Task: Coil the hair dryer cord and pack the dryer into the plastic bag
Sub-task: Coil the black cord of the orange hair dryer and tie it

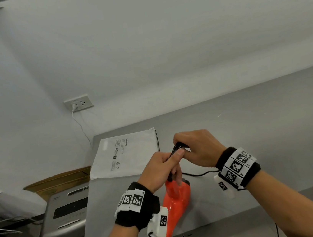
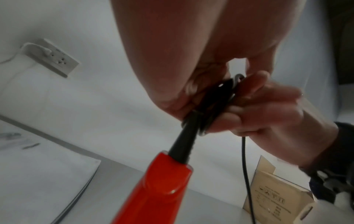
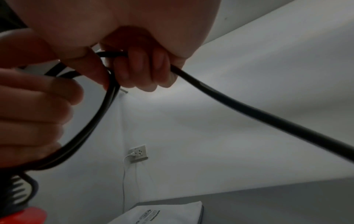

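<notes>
coiling goes best if each new loop of cord (image 3: 249,106) matches the bundle pinched by the left hand (image 1: 159,170) above the orange dryer (image 1: 175,202) on the bench (image 1: 253,125). the right hand (image 1: 200,148), knuckles up, curls round the free cord. the plastic bag (image 1: 124,155) lies flat just behind.

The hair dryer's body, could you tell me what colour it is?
Bright orange-red hair dryer; clearest in the head view.

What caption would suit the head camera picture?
Both hands, left hand and right hand, coil the black cord above the orange hair dryer.
</notes>
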A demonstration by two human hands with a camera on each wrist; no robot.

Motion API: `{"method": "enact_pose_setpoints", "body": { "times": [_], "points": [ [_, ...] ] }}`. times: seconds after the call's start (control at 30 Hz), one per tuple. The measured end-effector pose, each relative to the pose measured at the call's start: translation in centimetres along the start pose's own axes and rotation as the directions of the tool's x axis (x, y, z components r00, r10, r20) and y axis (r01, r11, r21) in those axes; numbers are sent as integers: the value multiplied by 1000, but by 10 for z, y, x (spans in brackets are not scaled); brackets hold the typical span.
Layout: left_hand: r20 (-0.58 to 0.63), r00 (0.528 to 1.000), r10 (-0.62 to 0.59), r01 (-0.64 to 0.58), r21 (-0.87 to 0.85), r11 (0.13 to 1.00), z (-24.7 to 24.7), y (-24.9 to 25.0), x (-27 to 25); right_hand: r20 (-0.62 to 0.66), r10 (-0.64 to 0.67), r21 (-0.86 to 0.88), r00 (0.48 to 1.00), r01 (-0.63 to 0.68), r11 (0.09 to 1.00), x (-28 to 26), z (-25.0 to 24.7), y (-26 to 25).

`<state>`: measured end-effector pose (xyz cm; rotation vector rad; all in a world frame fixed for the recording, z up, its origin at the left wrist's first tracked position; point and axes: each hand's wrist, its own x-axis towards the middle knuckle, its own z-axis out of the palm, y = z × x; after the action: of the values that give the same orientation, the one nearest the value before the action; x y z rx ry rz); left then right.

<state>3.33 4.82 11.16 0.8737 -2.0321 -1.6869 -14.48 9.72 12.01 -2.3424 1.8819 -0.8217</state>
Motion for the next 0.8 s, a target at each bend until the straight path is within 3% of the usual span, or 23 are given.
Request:
{"method": "enact_pose_setpoints", "body": {
  "times": [0.1,0.23,0.33,0.43,0.5,0.57,0.63,0.73,0.8],
  "points": [
    [-57,998,8,-10,-49,999,3,0,1,-3,93,90,996,-93,992,-1,2,2],
    [-151,988,34,-77,-288,954,2,3,3,-13,294,254,956,-281,926,-5,20,13],
    [-212,973,89,-162,-356,920,3,4,4,187,378,6,907,-386,922,-22,50,18],
    [-235,968,87,-178,-399,899,3,5,7,451,329,-243,829,-240,940,-41,65,-7],
    [-201,977,67,-145,-403,904,4,4,8,513,264,-266,817,-141,954,-46,61,-25],
    [-186,980,66,-126,-333,934,6,-1,10,505,182,-294,844,-30,955,-42,47,-37],
    [-209,975,74,-112,-176,978,6,-8,11,399,104,-352,911,47,935,-35,25,-40],
    [-226,969,103,-81,105,991,2,-9,14,197,76,-281,977,-18,960,-23,-5,-30],
    [-167,983,77,-62,96,993,4,0,14,135,95,-174,986,-71,982,-15,-18,-26]
  ]
}}
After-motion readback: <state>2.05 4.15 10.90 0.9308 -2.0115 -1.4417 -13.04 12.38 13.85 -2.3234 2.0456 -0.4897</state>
